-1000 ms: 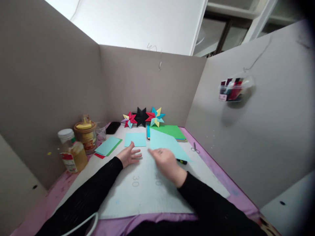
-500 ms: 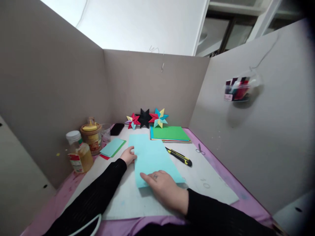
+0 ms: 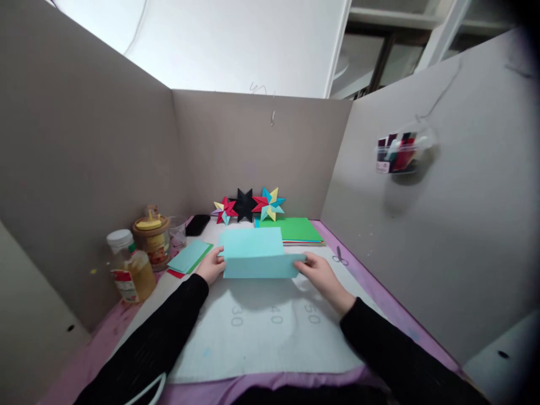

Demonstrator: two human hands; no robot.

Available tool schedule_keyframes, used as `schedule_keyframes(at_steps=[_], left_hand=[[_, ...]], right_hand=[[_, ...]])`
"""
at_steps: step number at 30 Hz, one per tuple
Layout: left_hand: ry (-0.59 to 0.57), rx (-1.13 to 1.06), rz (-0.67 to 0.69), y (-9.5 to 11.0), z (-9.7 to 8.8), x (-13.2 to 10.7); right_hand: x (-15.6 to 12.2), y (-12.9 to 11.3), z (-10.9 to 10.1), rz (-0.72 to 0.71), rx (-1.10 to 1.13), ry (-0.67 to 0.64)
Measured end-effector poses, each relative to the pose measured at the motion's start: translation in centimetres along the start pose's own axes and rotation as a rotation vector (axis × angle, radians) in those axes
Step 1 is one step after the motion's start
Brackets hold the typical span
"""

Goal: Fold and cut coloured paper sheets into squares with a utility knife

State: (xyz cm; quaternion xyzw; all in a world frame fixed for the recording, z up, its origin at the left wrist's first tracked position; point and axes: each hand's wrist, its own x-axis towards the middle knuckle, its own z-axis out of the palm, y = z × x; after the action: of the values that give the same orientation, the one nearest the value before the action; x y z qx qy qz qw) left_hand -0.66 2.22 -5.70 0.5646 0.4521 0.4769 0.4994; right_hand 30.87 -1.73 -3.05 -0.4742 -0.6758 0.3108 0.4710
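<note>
A light blue sheet of paper [image 3: 257, 264] is bent over on itself, its near part folded up and away from me, casting a shadow on the white mat [image 3: 261, 351]. My left hand [image 3: 211, 265] grips its left edge with fingers and thumb. At the right end of the bend, my right hand [image 3: 323, 274] pinches the paper between thumb and fingers. Left of the paper lie smaller light blue, green and red pieces of paper [image 3: 189, 257]. Behind it sits a stack of coloured sheets, green on top [image 3: 295, 229].
Paper stars [image 3: 244, 205] lean against the back panel. At left stand a bottle [image 3: 133, 275], a lidded jar [image 3: 154, 242], a clear cup [image 3: 177, 230] and a black phone [image 3: 197, 225]. Scissors [image 3: 340, 257] lie at right. A clear container [image 3: 399, 153] hangs on the right panel.
My right hand has moved away from me and to the right, lifting the paper's near edge and bending it over. My left hand stays at the left edge. The cutter is now hidden.
</note>
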Motion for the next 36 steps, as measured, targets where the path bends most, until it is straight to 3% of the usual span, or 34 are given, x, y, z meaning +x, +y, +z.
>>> schedule_keyframes(at_steps=[4, 7, 10, 14, 19, 24, 28, 36], left_hand=[[-0.026, 0.088, 0.153, 1.2, 0.5, -0.7], [-0.053, 0.146, 0.203, 1.4, 0.7, -0.8], [-0.139, 0.093, 0.156, 0.9, 0.6, -0.7], [-0.095, -0.074, 0.051, 0.3, 0.7, -0.5], [-0.134, 0.079, 0.184, 0.3, 1.2, -0.6], [0.005, 0.234, 0.232, 0.6, 1.5, -0.8], [0.019, 0.266, 0.251, 0.9, 1.9, -1.1], [0.220, 0.053, 0.135, 1.0, 2.8, -1.3]], right_hand=[[3.3, 0.3, 0.8, -0.018, 0.133, 0.114], [4.5, 1.7, 1.7, 0.010, 0.270, 0.126], [4.5, 2.9, 2.4, -0.006, 0.309, 0.206], [4.0, 3.3, 2.6, -0.054, 0.234, 0.327], [3.6, 2.6, 2.8, -0.105, 0.203, 0.420], [3.2, 1.9, 3.0, -0.146, 0.242, 0.452], [3.0, 1.7, 3.1, -0.152, 0.250, 0.478], [2.7, 1.9, 3.5, -0.061, 0.414, 0.420]])
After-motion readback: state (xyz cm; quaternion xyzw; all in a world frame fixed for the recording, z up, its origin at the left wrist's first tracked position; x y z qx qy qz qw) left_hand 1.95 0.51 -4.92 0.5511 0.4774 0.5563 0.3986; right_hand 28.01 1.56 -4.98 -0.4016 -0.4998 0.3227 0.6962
